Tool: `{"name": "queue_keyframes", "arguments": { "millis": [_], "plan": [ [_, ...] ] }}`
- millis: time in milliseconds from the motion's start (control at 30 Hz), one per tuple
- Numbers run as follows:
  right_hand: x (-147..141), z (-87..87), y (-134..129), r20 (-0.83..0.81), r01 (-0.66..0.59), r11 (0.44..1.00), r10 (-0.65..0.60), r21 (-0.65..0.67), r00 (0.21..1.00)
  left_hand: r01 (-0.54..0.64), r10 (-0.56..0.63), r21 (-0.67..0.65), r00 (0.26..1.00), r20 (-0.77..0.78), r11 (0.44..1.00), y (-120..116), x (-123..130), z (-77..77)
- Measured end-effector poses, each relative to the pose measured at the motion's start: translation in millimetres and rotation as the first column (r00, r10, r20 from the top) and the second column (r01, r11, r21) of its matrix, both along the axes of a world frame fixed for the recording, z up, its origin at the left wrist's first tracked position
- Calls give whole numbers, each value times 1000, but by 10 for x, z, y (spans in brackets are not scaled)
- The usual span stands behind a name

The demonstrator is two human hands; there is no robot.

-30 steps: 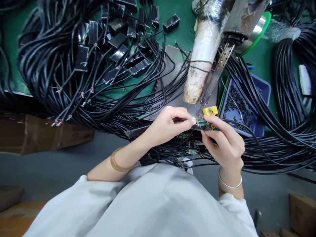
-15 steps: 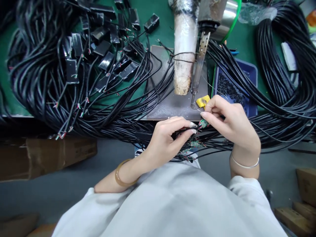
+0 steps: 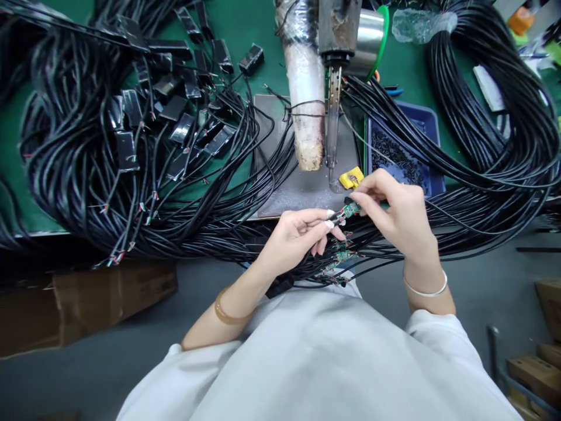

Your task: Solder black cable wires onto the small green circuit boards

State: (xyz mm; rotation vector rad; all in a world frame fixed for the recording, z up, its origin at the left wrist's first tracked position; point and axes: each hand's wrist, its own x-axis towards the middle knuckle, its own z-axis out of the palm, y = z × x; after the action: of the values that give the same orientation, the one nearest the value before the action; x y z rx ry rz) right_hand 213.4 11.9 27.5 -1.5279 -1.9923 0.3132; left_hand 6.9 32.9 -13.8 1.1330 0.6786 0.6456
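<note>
Several green circuit boards [image 3: 345, 255] with cables lie closest to the person. Just beyond, the left hand [image 3: 295, 237] pinches a black cable [image 3: 335, 218] beside a small wired board [image 3: 349, 211], while the right hand [image 3: 394, 210] pinches that board's other end by thumb and forefinger, probably to steady it between them. Past the hands, a soldering iron [image 3: 333, 128] points down beside a plastic-wrapped tube [image 3: 305, 82], perhaps set there to draw off fumes. Rightward, a blue tray [image 3: 430, 124] holds many short black pieces [image 3: 390, 153]; a solder spool [image 3: 367, 44] stands farther back.
</note>
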Motion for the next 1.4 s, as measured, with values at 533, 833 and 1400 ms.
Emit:
{"name": "queue_keyframes", "arguments": {
  "millis": [533, 833, 1400],
  "plan": [
    [-357, -525, -394, 180, 31, 930, -104, 367, 978, 9, 2, -108, 995, 100, 994, 30, 76, -228],
    [-8, -228, -446, 74, 131, 957, -154, 258, 985, -169, 169, 10, 984, -60, 986, -74, 127, -266],
    [1136, -110, 445, 233, 97, 944, -22, -315, 972, -186, 192, -133, 981, 38, 974, -22, 109, -369]
  ]
}}
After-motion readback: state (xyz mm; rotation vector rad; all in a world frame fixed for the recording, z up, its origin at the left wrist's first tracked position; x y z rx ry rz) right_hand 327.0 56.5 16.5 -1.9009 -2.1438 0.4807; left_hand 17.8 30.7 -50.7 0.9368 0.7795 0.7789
